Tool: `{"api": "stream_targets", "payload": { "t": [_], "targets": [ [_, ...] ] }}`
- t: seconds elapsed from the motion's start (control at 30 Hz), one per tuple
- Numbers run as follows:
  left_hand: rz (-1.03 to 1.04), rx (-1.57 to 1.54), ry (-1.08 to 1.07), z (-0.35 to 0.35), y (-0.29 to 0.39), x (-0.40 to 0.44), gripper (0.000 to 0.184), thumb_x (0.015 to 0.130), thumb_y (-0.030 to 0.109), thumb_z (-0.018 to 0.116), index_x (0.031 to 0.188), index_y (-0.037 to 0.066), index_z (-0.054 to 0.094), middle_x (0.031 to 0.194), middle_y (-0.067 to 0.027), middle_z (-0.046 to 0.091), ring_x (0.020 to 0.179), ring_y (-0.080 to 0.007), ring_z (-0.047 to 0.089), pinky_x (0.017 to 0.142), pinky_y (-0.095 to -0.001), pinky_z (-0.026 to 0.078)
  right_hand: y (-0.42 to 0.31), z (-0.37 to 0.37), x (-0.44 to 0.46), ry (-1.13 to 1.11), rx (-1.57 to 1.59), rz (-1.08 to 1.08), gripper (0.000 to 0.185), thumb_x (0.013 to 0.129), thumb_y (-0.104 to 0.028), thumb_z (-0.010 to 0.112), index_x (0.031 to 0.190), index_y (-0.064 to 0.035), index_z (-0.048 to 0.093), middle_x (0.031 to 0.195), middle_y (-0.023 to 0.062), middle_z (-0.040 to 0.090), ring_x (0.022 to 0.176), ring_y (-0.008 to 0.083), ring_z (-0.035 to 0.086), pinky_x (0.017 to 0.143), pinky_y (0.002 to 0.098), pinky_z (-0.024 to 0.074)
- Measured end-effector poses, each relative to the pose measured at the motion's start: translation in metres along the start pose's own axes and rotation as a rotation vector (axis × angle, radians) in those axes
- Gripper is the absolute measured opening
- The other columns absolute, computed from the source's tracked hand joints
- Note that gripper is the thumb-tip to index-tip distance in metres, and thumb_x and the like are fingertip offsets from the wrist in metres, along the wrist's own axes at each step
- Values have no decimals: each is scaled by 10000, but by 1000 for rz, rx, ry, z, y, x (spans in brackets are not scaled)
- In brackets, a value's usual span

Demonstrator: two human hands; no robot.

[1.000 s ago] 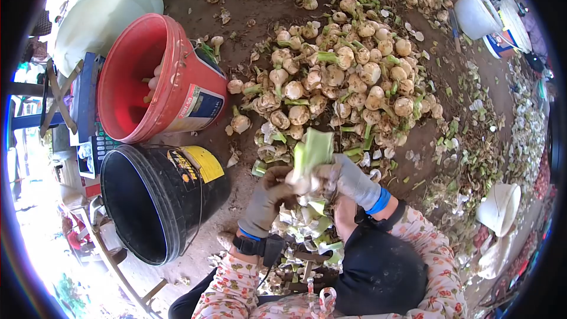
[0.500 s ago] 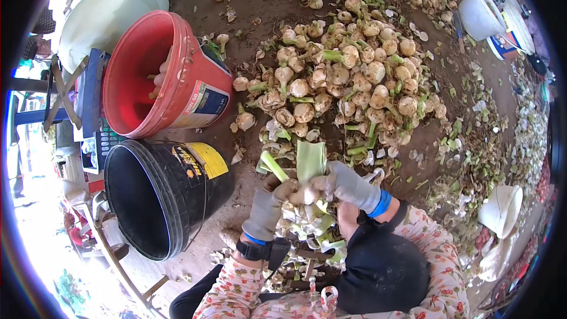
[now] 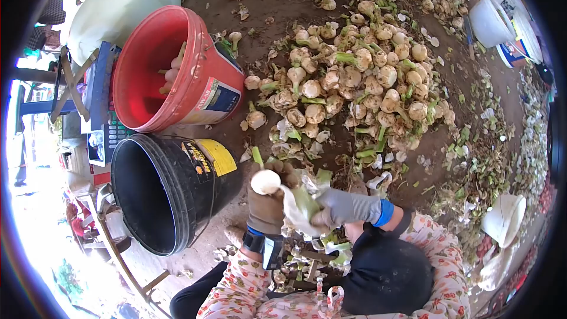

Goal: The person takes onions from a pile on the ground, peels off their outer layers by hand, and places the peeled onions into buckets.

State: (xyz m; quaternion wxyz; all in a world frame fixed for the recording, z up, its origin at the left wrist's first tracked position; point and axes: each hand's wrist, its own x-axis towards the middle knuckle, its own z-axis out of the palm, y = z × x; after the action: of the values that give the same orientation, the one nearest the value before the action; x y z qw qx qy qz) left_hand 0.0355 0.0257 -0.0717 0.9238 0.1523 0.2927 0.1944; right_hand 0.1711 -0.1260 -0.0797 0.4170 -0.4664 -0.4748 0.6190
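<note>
A clean white bulb [image 3: 266, 182] with a short green stem is in my gloved left hand [image 3: 269, 201], its fingers curled around it. Just to the right, my gloved right hand [image 3: 336, 210] pinches a strip of pale peel [image 3: 298, 207], which stretches toward the bulb. Beyond my hands lies a large heap of unpeeled bulbs [image 3: 366, 77] with cut green stems. Scraps of peel and leaves [image 3: 336, 248] lie below my hands, between my legs.
To the left, a red bucket [image 3: 127, 82] with some bulbs inside stands tilted beside a black bucket [image 3: 142, 195]. White buckets [image 3: 491, 20] stand at the far right, and a white container [image 3: 504, 220] lies at the right among scattered peelings.
The bulb is now bare and white in my left hand, which has turned. My right hand has drawn a strip of peel down and away. The view has shifted slightly.
</note>
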Motion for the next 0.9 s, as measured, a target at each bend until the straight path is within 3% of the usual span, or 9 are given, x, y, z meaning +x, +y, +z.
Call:
{"api": "stream_targets", "payload": {
  "t": [0.03,0.1,0.2,0.27,0.37,0.4,0.63,0.8,0.9],
  "targets": [
    [176,-38,138,3,-7,4,377,951,405,413,940,71,588,883,-118,622,775,-247,583,705,-364,494,-16,-3,-1,-51,70,32,198,822,-187,610,845,9,623,623,31,572,569,106,539,507,262,425],
    [-54,-191,144,9,8,2,368,944,406,423,953,77,588,848,-123,627,730,-254,585,671,-358,493,-49,-16,-7,-161,213,102,212,784,-185,629,889,-2,617,641,40,591,580,94,561,519,270,448],
    [25,-52,178,-28,3,10,352,930,412,468,1009,94,598,876,-90,647,771,-215,606,634,-336,494,-52,-30,-38,64,867,9,280,789,-157,653,996,27,617,765,54,644,598,89,580,538,213,462],
    [82,-105,326,-21,8,5,339,922,401,498,1032,94,593,914,-80,648,796,-198,606,628,-331,500,-47,-36,-44,115,814,-14,297,793,-136,643,1021,50,606,812,64,659,672,95,609,565,216,476],
    [159,33,320,-2,34,-12,338,918,378,524,1096,94,567,1021,-67,636,879,-186,608,659,-316,527,-23,-31,-15,-34,-249,158,375,820,-319,618,1043,-18,615,800,121,656,715,228,637,672,336,502],
    [194,66,312,0,42,-15,345,920,378,523,1112,94,558,1040,-64,632,894,-183,610,669,-315,534,-4,-15,-7,-190,-884,502,456,815,-422,601,1116,-80,578,831,137,629,791,293,628,723,376,488],
    [122,338,403,27,9,-29,384,930,352,518,1153,40,544,1092,-82,617,962,-195,599,828,-328,509,-37,-8,39,582,-694,-365,436,768,-279,682,1108,-67,510,882,136,608,809,315,609,698,393,478],
    [232,279,354,12,30,-44,384,935,361,493,1187,73,528,1160,-84,592,1022,-222,582,845,-353,498,-49,-16,27,666,446,-38,195,813,-150,634,963,-31,594,744,90,604,615,138,575,547,308,472],
    [373,-108,-383,8,100,-62,567,833,449,612,1261,107,466,1208,-104,553,1045,-214,566,826,-330,503,-16,-25,20,576,-206,70,193,832,-150,608,997,-51,596,769,106,628,624,195,598,576,318,485]
  ]
}}
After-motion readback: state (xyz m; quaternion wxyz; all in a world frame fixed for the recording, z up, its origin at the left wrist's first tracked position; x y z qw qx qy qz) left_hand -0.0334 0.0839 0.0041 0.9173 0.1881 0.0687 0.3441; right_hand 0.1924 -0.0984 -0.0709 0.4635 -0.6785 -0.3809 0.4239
